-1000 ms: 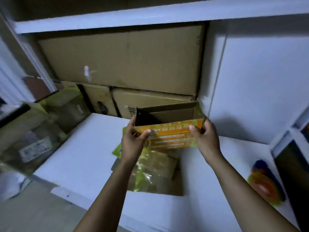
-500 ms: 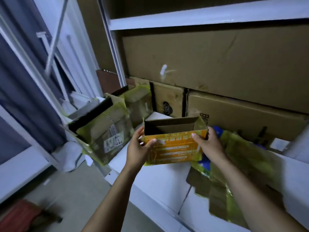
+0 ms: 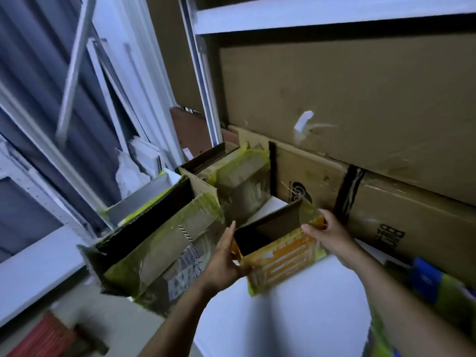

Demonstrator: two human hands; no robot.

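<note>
Fingers of your left hand (image 3: 221, 261) and right hand (image 3: 331, 237) curl around the orange box (image 3: 280, 256), held between them. It swings left since a second ago, so the taped carton (image 3: 159, 243) just outside your left fingers is probably its destination.

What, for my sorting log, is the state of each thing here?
orange box: open-topped, tilted, held at both ends.
left hand: grips the orange box.
right hand: grips the orange box.
taped box: top open, flaps up.
big carton: closed.
</note>
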